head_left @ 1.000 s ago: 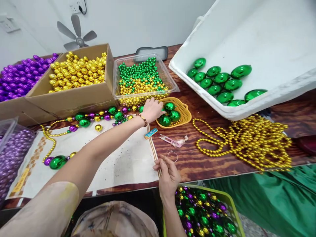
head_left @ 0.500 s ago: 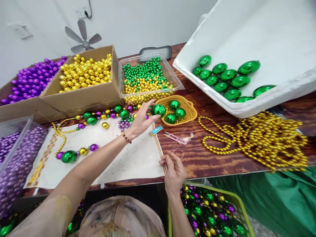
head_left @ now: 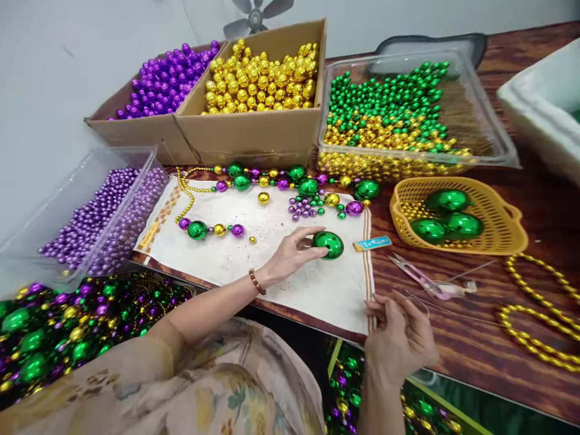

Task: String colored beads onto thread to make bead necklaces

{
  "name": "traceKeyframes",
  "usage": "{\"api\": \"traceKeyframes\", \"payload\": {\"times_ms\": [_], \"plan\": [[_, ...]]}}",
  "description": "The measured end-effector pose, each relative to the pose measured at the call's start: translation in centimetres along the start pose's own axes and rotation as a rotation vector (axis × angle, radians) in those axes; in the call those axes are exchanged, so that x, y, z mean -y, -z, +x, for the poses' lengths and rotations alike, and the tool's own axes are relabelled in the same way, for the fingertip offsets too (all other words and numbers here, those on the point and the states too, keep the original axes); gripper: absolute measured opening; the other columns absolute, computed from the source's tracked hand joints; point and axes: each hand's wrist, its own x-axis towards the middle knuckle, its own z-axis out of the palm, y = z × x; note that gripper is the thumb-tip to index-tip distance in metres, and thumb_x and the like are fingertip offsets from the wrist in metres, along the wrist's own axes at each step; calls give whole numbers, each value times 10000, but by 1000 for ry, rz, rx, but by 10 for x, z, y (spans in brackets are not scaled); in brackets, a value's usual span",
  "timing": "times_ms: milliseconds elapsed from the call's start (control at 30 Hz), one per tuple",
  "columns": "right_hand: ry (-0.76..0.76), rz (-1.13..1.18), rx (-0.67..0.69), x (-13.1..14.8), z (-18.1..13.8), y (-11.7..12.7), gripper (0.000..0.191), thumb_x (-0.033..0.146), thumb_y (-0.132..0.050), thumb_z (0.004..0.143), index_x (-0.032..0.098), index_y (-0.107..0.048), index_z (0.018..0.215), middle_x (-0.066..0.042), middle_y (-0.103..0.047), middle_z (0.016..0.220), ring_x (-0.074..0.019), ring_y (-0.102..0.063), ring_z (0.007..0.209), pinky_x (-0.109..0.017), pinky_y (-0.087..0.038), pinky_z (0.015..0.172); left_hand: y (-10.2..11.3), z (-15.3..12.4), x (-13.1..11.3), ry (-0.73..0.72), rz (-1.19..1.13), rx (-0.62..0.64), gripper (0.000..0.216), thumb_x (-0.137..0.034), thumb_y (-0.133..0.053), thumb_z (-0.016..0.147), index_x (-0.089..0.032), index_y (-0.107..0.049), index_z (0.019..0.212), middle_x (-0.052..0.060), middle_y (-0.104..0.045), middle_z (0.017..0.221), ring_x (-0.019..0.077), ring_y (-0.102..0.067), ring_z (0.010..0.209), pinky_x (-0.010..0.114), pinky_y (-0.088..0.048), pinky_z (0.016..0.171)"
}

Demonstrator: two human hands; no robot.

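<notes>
My left hand (head_left: 294,257) grips a large shiny green ball bead (head_left: 333,246) between thumb and fingers, above the white cloth (head_left: 290,308). At the cloth's right edge my right hand (head_left: 399,332) has thumb and fingertips pinched together; what sits between them is too small to make out. A thin thread (head_left: 435,308) runs over the table beside that hand. Along the back of the cloth lies a strung bead garland (head_left: 296,174) in green, gold and purple. Its other end (head_left: 197,230) rests at the left. Small loose purple beads (head_left: 301,208) lie near the middle.
An orange basket (head_left: 516,238) holds green balls. Pink thread snips (head_left: 421,278) and a small blue packet (head_left: 375,243) lie nearby. Behind stand cardboard boxes (head_left: 254,136) and a clear bin (head_left: 489,121) of beads. Gold bead chain (head_left: 539,353) lies right, a white foam box (head_left: 539,103) beyond.
My left hand has taken one green ball from the orange basket and carried it left over the cloth. The view has turned left. My right hand stays by the cloth's right edge.
</notes>
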Motion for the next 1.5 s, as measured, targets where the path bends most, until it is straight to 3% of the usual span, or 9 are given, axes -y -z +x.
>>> {"api": "traceKeyframes", "payload": {"times_ms": [200, 467, 633, 867, 1067, 1200, 1367, 1500], "plan": [[32, -59, -14, -3, 1, 1, 282, 331, -775, 732, 134, -706, 922, -12, -709, 722, -142, -631, 521, -282, -514, 507, -5, 4, 1, 23, -12, 38, 508, -357, -812, 781, -220, -671, 1250, 123, -572, 1331, 204, -634, 1023, 409, -528, 950], [20, 4, 4, -5, 1, 2, 252, 267, -782, 756, 128, -719, 956, -12, -732, 731, -116, -651, 530, -237, -523, 533, -5, 5, 9, -78, 79, -6, 479, -362, -796, 795, -224, -659, 1233, 99, -554, 1289, 208, -613, 1069, 410, -518, 986], [32, -9, -14, -5, -2, 4, 228, 285, -789, 765, 134, -718, 920, -19, -746, 748, -125, -665, 550, -245, -527, 535, 3, -3, 0, -146, 98, 21, 617, -413, -762, 830, -279, -526, 1385, 99, -552, 1335, 214, -611, 1102, 411, -526, 987], [103, -129, 66, 11, -10, -3, 208, 304, -754, 824, 131, -728, 935, -54, -760, 782, -167, -710, 630, -277, -534, 575, 10, -22, -11, -319, 264, 80, 757, -422, -687, 900, -355, -277, 1533, 121, -498, 1412, 262, -551, 1274, 414, -512, 1042], [76, -124, 272, 24, -25, -34, 191, 304, -685, 894, 151, -748, 989, -63, -768, 815, -177, -719, 686, -289, -553, 603, 8, -28, -14, -506, 440, 69, 599, -314, -701, 902, -347, -473, 1455, 92, -528, 1330, 230, -539, 1252, 388, -502, 1046], [39, -90, 353, 19, -36, -41, 169, 282, -668, 915, 177, -754, 1015, -40, -760, 798, -152, -710, 662, -266, -554, 596, 12, -29, -20, -628, 589, 28, 524, -264, -716, 890, -324, -566, 1388, 84, -556, 1280, 213, -535, 1227, 402, -477, 1072], [24, -110, 437, 9, -48, -29, 193, 268, -639, 941, 195, -737, 1090, -44, -766, 855, -144, -713, 687, -251, -563, 595, 20, -28, -24, -599, 603, -10, 504, -269, -725, 881, -310, -594, 1367, 89, -561, 1268, 214, -552, 1200, 404, -486, 1055], [39, -165, 518, 0, -59, -15, 177, 233, -629, 951, 210, -744, 1083, -34, -763, 865, -125, -705, 680, -239, -579, 625, 24, -23, -27, -517, 426, -55, 492, -260, -750, 856, -325, -632, 1329, 71, -549, 1261, 206, -551, 1211, 360, -497, 1036]]}}
